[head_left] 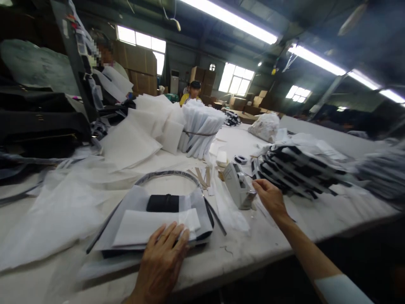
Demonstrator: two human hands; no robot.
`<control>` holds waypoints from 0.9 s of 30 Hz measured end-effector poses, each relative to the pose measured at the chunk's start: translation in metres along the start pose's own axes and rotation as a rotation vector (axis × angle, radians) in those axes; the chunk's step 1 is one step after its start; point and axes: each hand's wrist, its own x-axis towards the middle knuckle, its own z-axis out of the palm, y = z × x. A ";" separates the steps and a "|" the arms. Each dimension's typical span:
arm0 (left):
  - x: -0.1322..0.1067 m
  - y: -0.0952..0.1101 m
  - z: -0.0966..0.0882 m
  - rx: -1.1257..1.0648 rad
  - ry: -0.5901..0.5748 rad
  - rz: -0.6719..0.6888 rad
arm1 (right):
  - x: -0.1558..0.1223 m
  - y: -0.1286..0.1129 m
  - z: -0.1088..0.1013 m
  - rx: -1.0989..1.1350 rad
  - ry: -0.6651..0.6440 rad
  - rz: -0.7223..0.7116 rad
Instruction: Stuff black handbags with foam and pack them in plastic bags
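Observation:
My left hand (166, 257) lies flat, fingers stretched out, on a folded white foam sheet (136, 228). That sheet rests on a dark handbag (109, 253) lying on the table, largely covered by white wrapping. A black strap piece (163, 203) shows above the sheet, and the wrapped handle (171, 172) arches away from me. At the right, my right hand (270, 197) is closed in a pinch at the front of a tape dispenser (233, 188). The fingertips appear to grip the end of the clear tape, though the strip itself is barely visible.
Loose white foam sheets (133, 137) and a tied bundle of white sheets (202, 128) stand behind the bag. A pile of black-and-white wrapped pieces (294, 169) lies right of the dispenser. Cardboard strips (202, 177) lie between. Two people are across the table.

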 end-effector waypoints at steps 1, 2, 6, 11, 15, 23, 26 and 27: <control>-0.001 -0.002 0.001 0.014 0.015 0.019 | 0.009 0.009 -0.007 -0.023 0.001 0.034; -0.001 -0.005 0.003 0.031 0.019 0.045 | 0.016 0.017 -0.011 -0.032 -0.011 0.068; -0.004 -0.015 0.008 0.116 0.024 0.178 | 0.033 0.032 -0.002 0.021 -0.148 0.196; -0.005 -0.019 0.010 0.137 0.064 0.184 | 0.040 0.022 0.017 0.155 -0.224 0.222; -0.005 -0.019 0.011 0.132 0.056 0.202 | 0.042 0.011 0.022 0.278 -0.173 0.180; -0.008 -0.023 0.011 0.154 0.022 0.216 | 0.008 0.026 0.003 0.295 -0.032 0.119; -0.008 -0.023 0.011 0.146 0.021 0.231 | -0.011 0.041 0.005 0.215 -0.056 0.118; -0.007 -0.022 0.011 0.133 0.023 0.226 | -0.015 0.045 0.007 0.178 -0.072 0.107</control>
